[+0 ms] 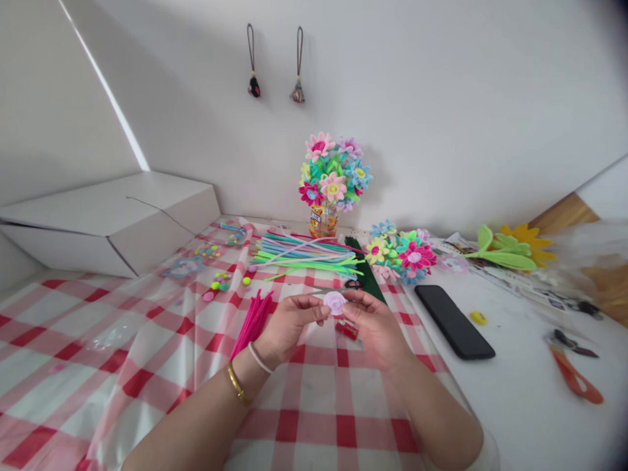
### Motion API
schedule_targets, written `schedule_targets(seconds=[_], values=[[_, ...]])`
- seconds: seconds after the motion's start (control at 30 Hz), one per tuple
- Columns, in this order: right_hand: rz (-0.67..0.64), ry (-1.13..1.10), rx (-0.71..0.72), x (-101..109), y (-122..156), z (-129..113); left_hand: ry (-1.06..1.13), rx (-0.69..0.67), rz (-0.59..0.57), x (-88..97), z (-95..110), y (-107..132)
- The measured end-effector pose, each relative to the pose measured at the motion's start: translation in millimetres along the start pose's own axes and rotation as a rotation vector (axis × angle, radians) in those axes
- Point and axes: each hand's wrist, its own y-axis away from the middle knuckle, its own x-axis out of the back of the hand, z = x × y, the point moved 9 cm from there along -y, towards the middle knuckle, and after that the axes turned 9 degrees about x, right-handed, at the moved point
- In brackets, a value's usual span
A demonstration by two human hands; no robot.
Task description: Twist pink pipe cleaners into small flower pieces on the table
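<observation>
Between my two hands is a small pale lilac coil (334, 303), round and fuzzy like a wound pipe cleaner. My left hand (298, 319) pinches its left edge with thumb and finger. On the opposite edge, my right hand (373, 322) grips it the same way. Below and behind the coil lies a small red packet (347, 328), partly hidden by my right hand. Scissors (338, 288) rest just beyond my fingers. A bundle of hot-pink pipe cleaners (251, 320) lies beside my left hand. Farther back is a pile of multicoloured pipe cleaners (309, 254).
A jar of fuzzy flowers (322, 221) stands by the wall, with another flower bunch (403, 254) to its right. Pom-poms (220, 286) lie left. A black phone (454, 322), orange-handled cutters (574, 373) and a yellow flower (524, 245) are right. A white box (112, 219) sits back left.
</observation>
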Motion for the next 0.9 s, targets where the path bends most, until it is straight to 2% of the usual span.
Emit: schedule_targets(seconds=[0.37,0.7,0.9], values=[[0.007,0.003,-0.007,-0.5,0.3,0.2,0.022,0.018,0.043,2.1,0.7,-1.4],[-0.042,-0.010,0.003,-5.4,1.1,0.5,-0.026,-0.012,0.021,2.1,2.1,-2.0],[0.012,0.039,0.008,2.1,-0.8,3.3,-0.010,0.011,-0.001,-1.7,1.9,-2.3]])
